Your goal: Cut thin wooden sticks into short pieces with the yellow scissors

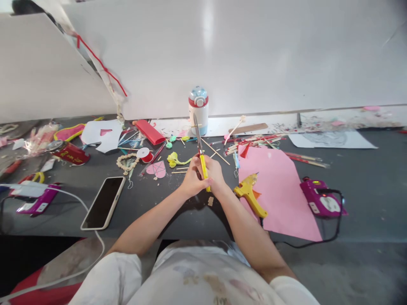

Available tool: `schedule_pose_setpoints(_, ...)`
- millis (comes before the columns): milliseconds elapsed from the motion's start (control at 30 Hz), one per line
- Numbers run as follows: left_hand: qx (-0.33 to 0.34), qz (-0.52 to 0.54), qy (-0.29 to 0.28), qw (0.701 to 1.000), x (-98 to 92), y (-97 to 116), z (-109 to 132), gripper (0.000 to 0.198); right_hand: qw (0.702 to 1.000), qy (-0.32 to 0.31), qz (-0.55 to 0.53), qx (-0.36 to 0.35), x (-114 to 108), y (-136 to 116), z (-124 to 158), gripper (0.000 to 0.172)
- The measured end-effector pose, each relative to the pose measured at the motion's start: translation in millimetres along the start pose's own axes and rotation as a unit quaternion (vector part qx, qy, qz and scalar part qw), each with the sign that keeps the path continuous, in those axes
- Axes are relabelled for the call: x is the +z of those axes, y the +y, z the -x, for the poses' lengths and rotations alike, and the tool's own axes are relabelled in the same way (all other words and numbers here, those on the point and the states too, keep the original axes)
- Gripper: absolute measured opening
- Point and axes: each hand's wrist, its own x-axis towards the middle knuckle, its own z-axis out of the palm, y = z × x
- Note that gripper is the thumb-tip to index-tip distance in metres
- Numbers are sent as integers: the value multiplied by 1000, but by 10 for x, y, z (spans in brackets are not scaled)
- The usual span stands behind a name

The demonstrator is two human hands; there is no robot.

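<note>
My left hand (193,178) and my right hand (215,173) meet over the middle of the desk, fingers closed round a pair of scissors (203,166). The scissors are seen nearly edge-on, with yellow-and-red handles and a long grey blade pointing away from me. Which fingers sit in the handles is hidden. Just left of my hands is a yellow paper flower (173,159) with a twisted stem. A small tan piece (210,201) lies below my hands. Beyond the blade stands a white and blue bottle (199,111) with a red band.
Pink paper (280,190) lies at right under a yellow glue gun (249,190). A purple power strip (322,198) trails a black cord. At left are a phone (104,203), a red can (69,152) and a thread spool (145,155). Thin sticks (254,143) lie along the back.
</note>
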Motion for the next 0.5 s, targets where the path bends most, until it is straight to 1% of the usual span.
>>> schedule_pose_setpoints(133, 6, 6, 14, 1000, 2, -7, -7, 92, 1000, -4, -17, 5, 5, 10, -2, 36)
schedule_pose_setpoints(300, 10, 11, 6, 1000, -10, -29, -7, 92, 1000, -8, -23, 10, 4, 6, -9, 36)
schedule_pose_setpoints(400, 7, -10, -14, 1000, -41, -36, -8, 91, 1000, -10, 1, 13, -8, 1, -14, 37)
schedule_pose_setpoints(500, -5, -47, -62, 997, -100, 3, -18, 89, 999, -9, 30, 11, -35, 1, -15, 41)
